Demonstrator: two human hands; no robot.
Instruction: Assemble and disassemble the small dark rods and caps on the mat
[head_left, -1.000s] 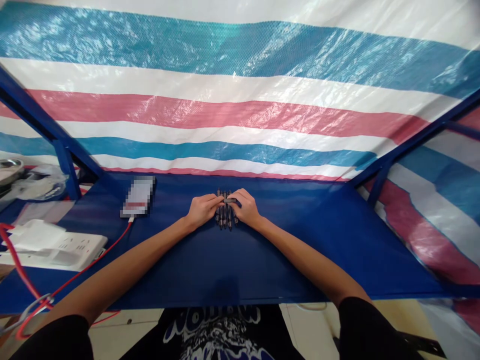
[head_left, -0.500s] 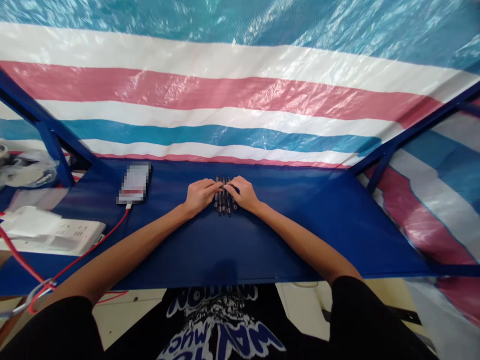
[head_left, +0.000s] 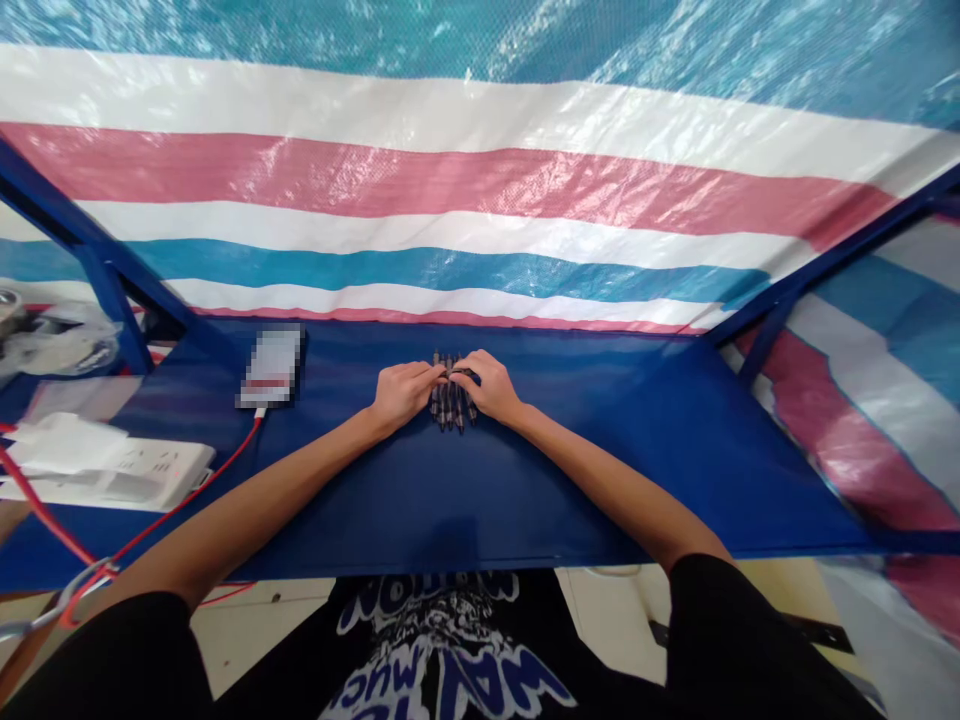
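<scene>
Several dark pens (head_left: 451,408) lie side by side in a small row on the blue table (head_left: 525,490), at its middle near the back. My left hand (head_left: 403,391) rests at the left side of the row, fingers curled onto the pens. On the right side my right hand (head_left: 489,386) has its fingers pinched on a small dark piece (head_left: 460,374) lying across the tops of the pens. What that piece is I cannot make out. The fingertips of both hands nearly meet over the row.
A phone (head_left: 271,366) lies at the back left with a red cable (head_left: 187,505) running from it. A white power strip (head_left: 105,472) sits at the left edge. A striped plastic tarp (head_left: 480,180) forms the back wall, with blue frame bars at both sides.
The camera tilted down after the oldest frame, then held steady. Both hands stay on the row of pens; the fingers shift only slightly.
</scene>
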